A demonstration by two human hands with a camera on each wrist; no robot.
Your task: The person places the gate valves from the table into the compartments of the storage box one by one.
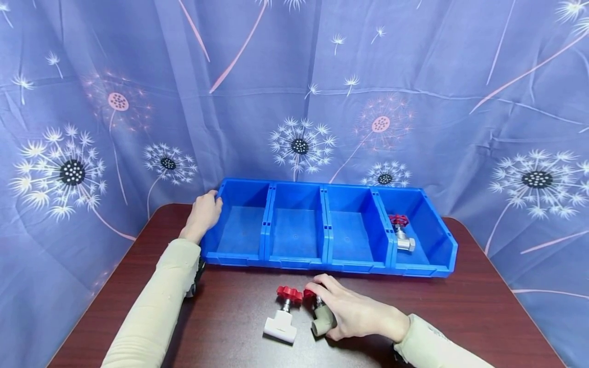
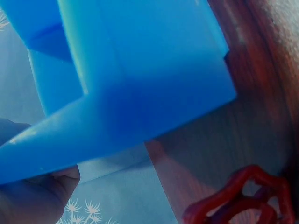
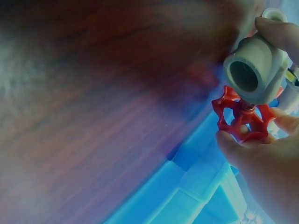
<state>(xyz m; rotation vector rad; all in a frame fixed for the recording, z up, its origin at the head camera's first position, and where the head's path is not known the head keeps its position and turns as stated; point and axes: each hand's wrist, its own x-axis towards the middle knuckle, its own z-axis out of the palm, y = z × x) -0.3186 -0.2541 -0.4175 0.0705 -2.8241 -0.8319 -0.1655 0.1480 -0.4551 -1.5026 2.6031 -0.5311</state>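
My left hand [image 1: 202,215] grips the left side wall of the blue storage bin [image 1: 232,259], the leftmost of a joined row. In the left wrist view its fingers [image 2: 37,198] wrap the bin's wall [image 2: 154,98] edge. My right hand [image 1: 356,313] holds a grey-green plastic valve [image 1: 324,321] with a red handwheel, low over the table before the bins. The right wrist view has fingers at the handwheel [image 3: 243,116] and a digit on the grey-green body [image 3: 261,60]. Just left of it lies a white tee-shaped valve [image 1: 280,325] with a red handwheel.
A metal valve [image 1: 404,240] with a red handwheel lies in the rightmost bin [image 1: 425,237]. Another red handwheel [image 2: 243,200] shows close up in the left wrist view. A patterned blue curtain [image 1: 294,92] hangs behind the brown table [image 1: 230,317].
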